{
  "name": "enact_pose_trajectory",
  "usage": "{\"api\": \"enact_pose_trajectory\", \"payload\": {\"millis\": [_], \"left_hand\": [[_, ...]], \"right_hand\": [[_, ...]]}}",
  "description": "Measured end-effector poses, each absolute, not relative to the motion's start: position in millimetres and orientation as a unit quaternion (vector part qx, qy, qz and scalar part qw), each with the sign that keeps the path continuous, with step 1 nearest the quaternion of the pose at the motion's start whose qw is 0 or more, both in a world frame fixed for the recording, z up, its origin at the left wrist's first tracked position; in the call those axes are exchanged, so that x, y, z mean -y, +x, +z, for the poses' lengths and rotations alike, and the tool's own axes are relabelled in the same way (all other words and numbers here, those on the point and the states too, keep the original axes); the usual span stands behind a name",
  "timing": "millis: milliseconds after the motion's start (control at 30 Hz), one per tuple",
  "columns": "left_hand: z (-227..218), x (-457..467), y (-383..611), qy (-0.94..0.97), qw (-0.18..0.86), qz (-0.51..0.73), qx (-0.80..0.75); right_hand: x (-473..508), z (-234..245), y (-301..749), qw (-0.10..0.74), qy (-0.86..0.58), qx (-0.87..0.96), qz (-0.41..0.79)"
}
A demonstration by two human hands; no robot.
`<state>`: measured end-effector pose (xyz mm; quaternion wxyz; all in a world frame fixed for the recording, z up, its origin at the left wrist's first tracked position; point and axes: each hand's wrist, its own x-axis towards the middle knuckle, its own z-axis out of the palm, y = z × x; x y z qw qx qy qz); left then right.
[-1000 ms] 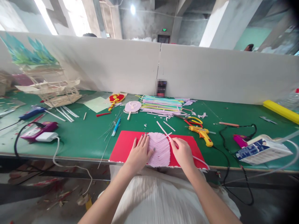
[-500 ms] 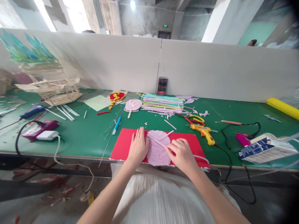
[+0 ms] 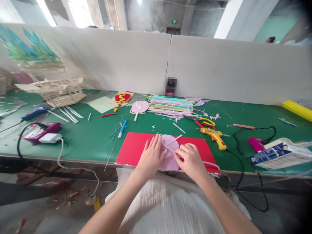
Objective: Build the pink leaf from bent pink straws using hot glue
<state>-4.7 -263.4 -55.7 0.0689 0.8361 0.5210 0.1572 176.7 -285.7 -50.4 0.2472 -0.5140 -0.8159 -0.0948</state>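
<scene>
A round lilac piece (image 3: pixel 172 163) with ribbed rows lies on a red board (image 3: pixel 131 145) at the table's front edge. My left hand (image 3: pixel 151 156) rests flat over its left side, fingers stretched out and holding nothing. Across the ribbed face runs a thin lilac pipe cleaner (image 3: pixel 168 147). The thumb and fingers of my right hand (image 3: pixel 191 160) pinch its lower right end. Under my left fingers, the strip's other end is hidden. A short lilac end (image 3: pixel 179 137) sticks out past the piece's upper right edge.
Behind the board lie a bundle of coloured pipe cleaners (image 3: pixel 170 105), a small lilac fan (image 3: pixel 139 106) and a red-and-yellow fan (image 3: pixel 122 97). A yellow glue gun (image 3: pixel 215 136) and pliers (image 3: pixel 206 123) sit to the right. A blue pen (image 3: pixel 122 128) is left; corded power strips flank both sides.
My left hand has slid right, from the board's bare part onto the lilac piece, covering its left side. My right hand keeps its pinch near the same spot. The view has tilted slightly.
</scene>
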Motion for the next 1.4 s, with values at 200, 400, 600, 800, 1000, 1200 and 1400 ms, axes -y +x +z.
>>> {"api": "enact_pose_trajectory", "payload": {"millis": [200, 400, 600, 800, 1000, 1200, 1400], "left_hand": [[-59.3, 279.1, 1.0, 0.851, 0.040, 0.130, -0.508], [-59.0, 282.8, 5.3, 0.848, 0.023, 0.117, -0.517], [-62.7, 282.3, 6.6, 0.849, 0.002, 0.121, -0.515], [-68.6, 277.0, 6.1, 0.848, -0.004, 0.131, -0.513], [-70.7, 274.5, 3.0, 0.846, 0.001, 0.143, -0.514], [-68.8, 275.9, 1.8, 0.840, 0.009, 0.146, -0.522], [-64.8, 275.8, 2.7, 0.837, 0.028, 0.144, -0.527]], "right_hand": [[285.4, -52.6, 177.8, 0.252, -0.510, 0.818, -0.088], [284.0, -55.1, 177.2, 0.244, -0.514, 0.818, -0.086], [283.7, -53.9, 177.3, 0.243, -0.511, 0.820, -0.086], [284.2, -52.0, 177.0, 0.239, -0.513, 0.821, -0.080], [282.8, -49.9, 180.2, 0.226, -0.515, 0.825, -0.061], [281.2, -50.3, 185.3, 0.233, -0.511, 0.824, -0.070], [279.3, -54.8, 186.3, 0.274, -0.503, 0.816, -0.080]]}}
